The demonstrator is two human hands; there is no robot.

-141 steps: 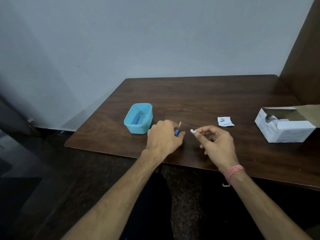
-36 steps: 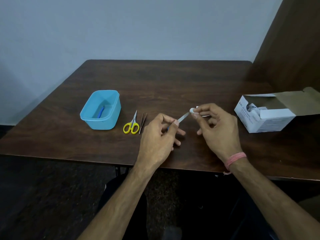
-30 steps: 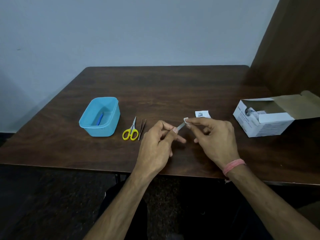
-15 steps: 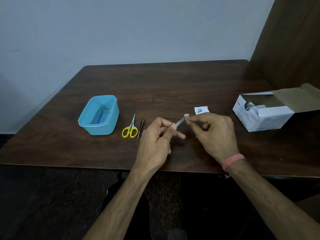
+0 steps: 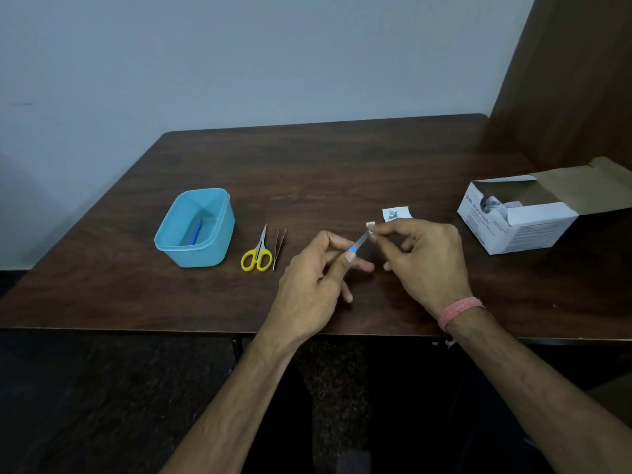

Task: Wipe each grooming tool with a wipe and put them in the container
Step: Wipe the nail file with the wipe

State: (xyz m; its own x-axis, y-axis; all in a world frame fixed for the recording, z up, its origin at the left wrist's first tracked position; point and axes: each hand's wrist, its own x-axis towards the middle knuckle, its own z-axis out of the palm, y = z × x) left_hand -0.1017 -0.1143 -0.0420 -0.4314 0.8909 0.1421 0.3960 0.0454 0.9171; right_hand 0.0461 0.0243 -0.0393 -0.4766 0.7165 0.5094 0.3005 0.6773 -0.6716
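While your forearms reach in over the near edge of the dark wooden table (image 5: 342, 172), your left hand (image 5: 313, 282) pinches the blue handle end of a small nail file (image 5: 359, 241) between thumb and forefinger, its metal blade pointing up and to the right. Your right hand (image 5: 425, 265), with a pink thread band (image 5: 460, 311) at the wrist, pinches a small white wipe (image 5: 370, 225) against the tip of that blade; both are held just above the tabletop.

To your left of the hands, the yellow-handled scissors (image 5: 257, 251) lie flat with their closed blades pointing away from you, and the tweezers (image 5: 278, 246) lie just beside them on the right, near but apart.

Farther left stands the open blue container (image 5: 219, 241). Inside it, on the bottom, lies one blue tool (image 5: 197, 232); you cannot tell from here what kind.

Just beyond your right hand a torn wipe packet (image 5: 396, 213) lies flat on the table. Off to the right sits the white cardboard box (image 5: 526, 230) with its flap thrown open; crumpled foil-like packets (image 5: 492, 205) show inside its mouth.
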